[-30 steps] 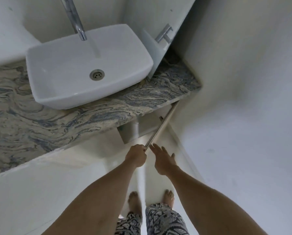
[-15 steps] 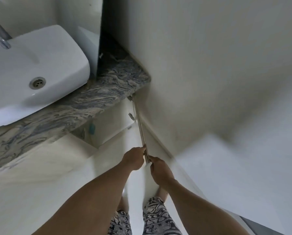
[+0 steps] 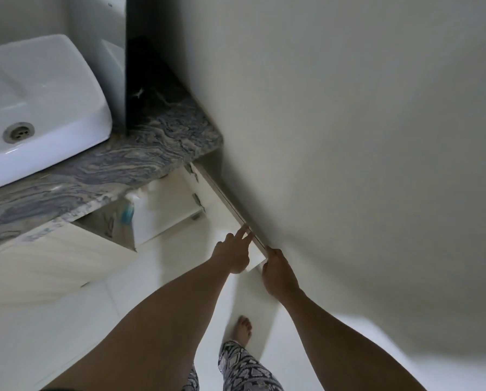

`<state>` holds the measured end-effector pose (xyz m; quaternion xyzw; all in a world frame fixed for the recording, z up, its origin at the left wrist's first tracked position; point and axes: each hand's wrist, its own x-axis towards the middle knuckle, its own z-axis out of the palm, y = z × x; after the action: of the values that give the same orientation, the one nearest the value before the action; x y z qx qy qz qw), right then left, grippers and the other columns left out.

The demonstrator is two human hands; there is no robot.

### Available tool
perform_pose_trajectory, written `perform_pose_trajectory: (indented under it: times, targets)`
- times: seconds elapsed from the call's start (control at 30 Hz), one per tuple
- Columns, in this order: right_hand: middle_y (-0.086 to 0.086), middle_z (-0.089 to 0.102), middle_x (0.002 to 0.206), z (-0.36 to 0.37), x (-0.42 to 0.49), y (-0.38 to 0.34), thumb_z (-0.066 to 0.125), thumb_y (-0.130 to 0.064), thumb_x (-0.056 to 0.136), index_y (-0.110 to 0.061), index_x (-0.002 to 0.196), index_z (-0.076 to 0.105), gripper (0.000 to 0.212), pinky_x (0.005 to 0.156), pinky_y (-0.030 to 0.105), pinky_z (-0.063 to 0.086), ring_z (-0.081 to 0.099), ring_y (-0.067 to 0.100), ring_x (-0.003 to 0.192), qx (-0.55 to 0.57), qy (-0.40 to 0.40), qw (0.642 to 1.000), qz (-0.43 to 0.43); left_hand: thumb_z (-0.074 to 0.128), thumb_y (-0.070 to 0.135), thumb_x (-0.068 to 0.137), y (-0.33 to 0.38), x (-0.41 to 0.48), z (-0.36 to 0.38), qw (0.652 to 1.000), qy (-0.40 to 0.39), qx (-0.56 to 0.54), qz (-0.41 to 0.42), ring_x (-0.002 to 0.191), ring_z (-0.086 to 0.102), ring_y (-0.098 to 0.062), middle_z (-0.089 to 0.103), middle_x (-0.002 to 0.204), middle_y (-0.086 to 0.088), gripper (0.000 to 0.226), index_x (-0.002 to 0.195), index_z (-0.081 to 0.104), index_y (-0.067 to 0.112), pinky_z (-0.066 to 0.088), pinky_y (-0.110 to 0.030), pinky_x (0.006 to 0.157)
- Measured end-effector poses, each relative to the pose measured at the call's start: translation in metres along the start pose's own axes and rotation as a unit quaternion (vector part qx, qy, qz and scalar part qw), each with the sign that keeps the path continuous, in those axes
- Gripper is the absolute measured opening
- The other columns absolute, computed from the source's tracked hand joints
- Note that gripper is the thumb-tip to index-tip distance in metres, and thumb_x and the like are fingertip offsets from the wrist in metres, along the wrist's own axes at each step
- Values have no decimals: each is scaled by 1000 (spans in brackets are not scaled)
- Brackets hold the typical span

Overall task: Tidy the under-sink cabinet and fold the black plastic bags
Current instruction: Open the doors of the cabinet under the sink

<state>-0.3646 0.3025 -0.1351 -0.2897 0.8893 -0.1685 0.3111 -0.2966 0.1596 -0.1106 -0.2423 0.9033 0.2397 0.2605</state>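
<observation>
I judge the cabinet door (image 3: 222,213) a stiff, light panel that turns freely on its hinges. It is best taken by its free outer edge, where my right hand (image 3: 278,272) is curled round it. My left hand (image 3: 230,253) lies just beside, fingers straight along the door's top edge, touching it and holding nothing. The door is thin and white inside, and stands wide open, nearly flat against the wall (image 3: 349,136). Beneath the marbled countertop (image 3: 140,162) the under-sink cabinet (image 3: 162,210) is pale inside, with something blue (image 3: 127,215) near its front. I see no black plastic bags; I expect them limp and slippery, easiest pinched at a corner
</observation>
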Motion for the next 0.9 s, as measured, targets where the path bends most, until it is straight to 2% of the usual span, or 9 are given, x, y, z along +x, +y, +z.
perform_pose_trajectory:
  times: [0.17, 0.27, 0.37, 0.47, 0.6, 0.7, 0.9]
  targets:
    - [10, 44, 145, -10, 19, 2, 49, -10, 97, -10, 146, 37, 51, 109, 35, 42, 47, 25, 133, -23, 1, 1000, 10, 40, 9, 97, -9, -5, -3, 999, 13, -19, -34, 148, 22, -28, -5, 169, 5, 74, 161, 8, 28, 35, -49, 112]
    - [12, 36, 151, -10, 24, -8, 45, -10, 97, -8, 149, 31, 54, 115, 39, 31, 35, 27, 140, -88, 1, 996, -13, 40, 15, 100, -33, -19, -8, 996, 29, -46, -74, 151, 18, -27, -4, 169, 4, 70, 161, 7, 25, 30, -50, 116]
    - [14, 29, 155, -3, 28, -36, 40, -8, 97, -7, 151, 27, 56, 118, 36, 23, 24, 27, 145, -99, 5, 993, -57, 42, 18, 100, -64, -43, -15, 988, 57, -76, -120, 151, 17, -27, 0, 169, 3, 68, 160, 10, 22, 29, -50, 116]
    - [11, 21, 159, 12, 31, -77, 35, -6, 100, -5, 153, 22, 54, 120, 29, 16, 16, 23, 149, -94, -49, 987, -118, 45, 25, 101, -102, -72, -23, 979, 88, -92, -158, 151, 18, -26, 3, 169, 2, 68, 159, 11, 20, 31, -50, 115]
    - [9, 28, 156, 41, 32, -152, 35, -5, 99, -9, 152, 26, 53, 116, 30, 26, 26, 21, 145, -45, -74, 981, -172, 44, 28, 101, -165, -120, -27, 959, 125, -114, -226, 151, 20, -24, 6, 168, 1, 65, 158, 14, 18, 33, -49, 114]
    - [8, 30, 155, 69, 29, -214, 33, -6, 99, -9, 151, 29, 52, 117, 34, 28, 30, 22, 143, -46, -98, 970, -216, 42, 26, 102, -211, -157, -26, 942, 146, -134, -271, 148, 23, -25, 12, 166, -2, 60, 156, 18, 15, 36, -48, 110]
    - [7, 17, 161, 136, 15, -310, 33, -8, 101, -8, 154, 21, 54, 119, 28, 16, 16, 19, 149, -119, -167, 929, -308, 42, 27, 103, -293, -205, -13, 910, 164, -186, -331, 152, 15, -22, 7, 168, -2, 64, 158, 12, 13, 32, -48, 113]
